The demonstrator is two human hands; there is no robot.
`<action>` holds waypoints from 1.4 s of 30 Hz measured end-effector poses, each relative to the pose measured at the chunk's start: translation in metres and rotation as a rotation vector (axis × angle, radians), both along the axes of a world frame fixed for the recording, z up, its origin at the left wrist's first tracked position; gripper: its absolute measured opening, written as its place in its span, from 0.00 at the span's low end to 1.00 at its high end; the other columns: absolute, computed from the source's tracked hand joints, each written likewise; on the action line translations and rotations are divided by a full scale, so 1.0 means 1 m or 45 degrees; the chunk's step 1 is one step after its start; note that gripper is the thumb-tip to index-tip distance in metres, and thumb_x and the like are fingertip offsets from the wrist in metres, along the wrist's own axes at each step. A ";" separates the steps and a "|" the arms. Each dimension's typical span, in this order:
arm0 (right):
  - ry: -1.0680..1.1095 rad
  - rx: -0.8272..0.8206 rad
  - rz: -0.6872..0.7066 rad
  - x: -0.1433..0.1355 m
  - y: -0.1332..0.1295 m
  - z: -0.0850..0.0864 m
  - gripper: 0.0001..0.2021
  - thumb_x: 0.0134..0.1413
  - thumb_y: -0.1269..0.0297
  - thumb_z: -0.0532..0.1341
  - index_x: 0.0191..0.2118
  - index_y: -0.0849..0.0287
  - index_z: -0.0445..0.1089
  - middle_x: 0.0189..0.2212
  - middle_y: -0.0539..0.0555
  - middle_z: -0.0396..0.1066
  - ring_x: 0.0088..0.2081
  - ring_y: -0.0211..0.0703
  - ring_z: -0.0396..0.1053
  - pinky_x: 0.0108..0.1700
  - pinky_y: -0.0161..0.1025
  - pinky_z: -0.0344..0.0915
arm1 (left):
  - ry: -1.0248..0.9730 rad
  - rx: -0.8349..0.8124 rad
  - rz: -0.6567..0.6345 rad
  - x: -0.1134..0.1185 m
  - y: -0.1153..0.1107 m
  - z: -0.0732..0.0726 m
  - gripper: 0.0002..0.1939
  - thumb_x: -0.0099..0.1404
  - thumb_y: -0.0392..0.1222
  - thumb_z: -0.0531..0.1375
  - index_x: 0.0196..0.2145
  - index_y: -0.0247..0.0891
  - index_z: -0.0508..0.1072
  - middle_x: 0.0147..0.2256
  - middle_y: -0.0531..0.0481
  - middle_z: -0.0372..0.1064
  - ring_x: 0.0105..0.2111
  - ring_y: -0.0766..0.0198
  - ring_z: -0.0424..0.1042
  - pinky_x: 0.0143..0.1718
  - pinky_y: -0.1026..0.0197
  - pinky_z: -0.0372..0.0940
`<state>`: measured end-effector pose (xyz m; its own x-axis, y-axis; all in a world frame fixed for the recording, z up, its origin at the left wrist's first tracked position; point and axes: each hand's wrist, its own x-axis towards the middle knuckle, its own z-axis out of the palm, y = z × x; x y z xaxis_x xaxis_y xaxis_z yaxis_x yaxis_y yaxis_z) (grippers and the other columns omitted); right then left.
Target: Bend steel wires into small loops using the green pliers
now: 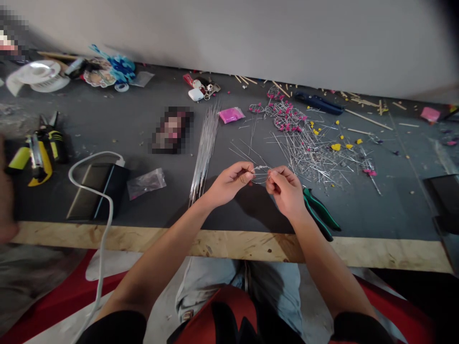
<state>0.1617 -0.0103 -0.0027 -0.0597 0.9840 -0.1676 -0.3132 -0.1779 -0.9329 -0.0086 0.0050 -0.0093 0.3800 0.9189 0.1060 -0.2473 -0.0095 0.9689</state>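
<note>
Between my two hands is a bent piece of thin silver wire, partly twisted along its top. My left hand pinches its left end between thumb and fingers. The right end is pinched in my right hand. Both hands are a little above the dark table, and the fingertips hide the wire's ends. Just beyond my right hand lies a tangled heap of cut wires. Green-handled pliers rest beside my right wrist. A bundle of long straight wires lies left of my left hand.
Wire shapes with pink bits lie behind the heap, near a dark blue tool. A pink packet sits mid-table. On the left are a power bank with a white cable, a yellow cutter and a plastic bag.
</note>
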 end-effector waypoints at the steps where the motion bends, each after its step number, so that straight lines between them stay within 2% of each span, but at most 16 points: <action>1: 0.004 -0.002 0.004 0.000 0.000 0.000 0.08 0.49 0.59 0.62 0.28 0.56 0.65 0.18 0.45 0.56 0.21 0.31 0.52 0.21 0.33 0.46 | 0.007 0.006 -0.005 0.000 0.000 -0.001 0.10 0.61 0.47 0.59 0.35 0.38 0.68 0.33 0.50 0.64 0.32 0.68 0.65 0.37 0.62 0.65; 9: 0.086 -0.010 0.036 0.001 0.000 0.000 0.08 0.49 0.61 0.63 0.27 0.57 0.64 0.18 0.45 0.57 0.21 0.31 0.54 0.21 0.32 0.45 | -0.002 0.033 -0.115 -0.002 -0.001 -0.002 0.11 0.62 0.48 0.57 0.35 0.38 0.67 0.33 0.50 0.64 0.34 0.66 0.67 0.40 0.60 0.64; 16: 0.124 -0.040 0.059 0.001 0.002 0.000 0.08 0.48 0.61 0.64 0.27 0.57 0.65 0.18 0.44 0.56 0.21 0.30 0.54 0.21 0.32 0.45 | 0.058 0.071 -0.118 -0.001 -0.003 -0.003 0.11 0.62 0.49 0.58 0.35 0.38 0.68 0.32 0.49 0.66 0.35 0.65 0.68 0.39 0.60 0.63; 18: 0.106 -0.006 0.028 0.000 0.003 0.001 0.07 0.48 0.61 0.63 0.29 0.57 0.66 0.17 0.44 0.54 0.20 0.30 0.52 0.21 0.32 0.45 | 0.085 0.095 -0.065 0.001 -0.003 -0.004 0.11 0.61 0.48 0.58 0.35 0.38 0.69 0.31 0.50 0.67 0.32 0.66 0.68 0.37 0.61 0.63; 20: 0.092 0.016 -0.004 0.000 0.004 0.002 0.06 0.50 0.61 0.62 0.33 0.55 0.67 0.16 0.42 0.51 0.19 0.30 0.50 0.20 0.31 0.44 | 0.200 0.218 0.073 0.003 -0.002 -0.004 0.08 0.61 0.45 0.59 0.34 0.38 0.71 0.32 0.50 0.68 0.31 0.67 0.68 0.36 0.62 0.63; 22: 0.094 -0.008 -0.017 0.001 0.005 0.003 0.07 0.52 0.58 0.60 0.34 0.54 0.67 0.16 0.42 0.52 0.18 0.30 0.49 0.19 0.31 0.44 | 0.395 0.430 0.197 0.004 -0.003 -0.005 0.06 0.62 0.43 0.59 0.34 0.39 0.73 0.33 0.49 0.69 0.33 0.67 0.68 0.37 0.63 0.63; 25: 0.091 -0.049 -0.008 0.002 0.005 0.004 0.09 0.53 0.56 0.59 0.30 0.56 0.64 0.20 0.44 0.58 0.19 0.30 0.54 0.19 0.31 0.44 | 0.684 0.706 0.259 0.004 -0.004 -0.005 0.07 0.64 0.40 0.57 0.35 0.40 0.75 0.35 0.48 0.70 0.36 0.67 0.69 0.39 0.63 0.64; 27: 0.018 -0.032 -0.012 0.003 0.005 0.003 0.08 0.52 0.58 0.60 0.29 0.56 0.62 0.21 0.45 0.60 0.20 0.29 0.55 0.19 0.30 0.45 | 0.796 0.764 0.275 0.004 -0.005 -0.003 0.08 0.64 0.40 0.56 0.36 0.40 0.75 0.36 0.48 0.72 0.38 0.66 0.70 0.41 0.61 0.65; 30: -0.202 0.067 -0.062 0.004 0.003 0.002 0.07 0.50 0.62 0.61 0.36 0.54 0.64 0.23 0.44 0.62 0.21 0.30 0.56 0.20 0.30 0.49 | 0.838 0.667 0.319 0.005 -0.006 0.000 0.08 0.63 0.40 0.57 0.37 0.39 0.75 0.36 0.48 0.74 0.38 0.65 0.71 0.43 0.61 0.65; 32: -0.354 0.150 -0.081 0.004 0.001 0.000 0.14 0.51 0.63 0.61 0.45 0.51 0.63 0.26 0.45 0.65 0.23 0.31 0.58 0.23 0.31 0.54 | 0.833 0.537 0.341 0.006 -0.006 0.000 0.08 0.62 0.39 0.57 0.38 0.39 0.74 0.36 0.49 0.74 0.36 0.66 0.72 0.40 0.62 0.66; 34: -0.456 0.196 -0.051 0.003 0.000 -0.001 0.17 0.52 0.62 0.60 0.49 0.51 0.63 0.29 0.47 0.67 0.26 0.32 0.62 0.26 0.32 0.58 | 0.816 0.412 0.351 0.007 -0.006 -0.001 0.07 0.61 0.38 0.58 0.37 0.39 0.75 0.35 0.50 0.75 0.34 0.66 0.72 0.38 0.63 0.67; 39: -0.589 0.184 0.042 0.000 -0.002 -0.004 0.10 0.55 0.60 0.57 0.41 0.57 0.70 0.30 0.51 0.71 0.31 0.37 0.68 0.34 0.37 0.64 | 0.641 0.212 0.406 0.010 -0.005 -0.007 0.06 0.57 0.37 0.60 0.35 0.37 0.72 0.32 0.50 0.74 0.33 0.67 0.72 0.37 0.64 0.67; 42: -0.728 0.292 0.012 -0.001 -0.003 -0.003 0.10 0.55 0.60 0.57 0.39 0.57 0.71 0.35 0.52 0.73 0.37 0.40 0.69 0.40 0.39 0.64 | 0.574 0.149 0.456 0.011 -0.005 -0.009 0.07 0.56 0.36 0.60 0.35 0.36 0.70 0.31 0.50 0.72 0.31 0.68 0.72 0.34 0.66 0.66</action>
<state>0.1605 -0.0133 -0.0061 -0.0318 0.9987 0.0402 0.2486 0.0469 -0.9675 0.0027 -0.0002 -0.0186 0.0795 0.9903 0.1141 0.2276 -0.1295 0.9651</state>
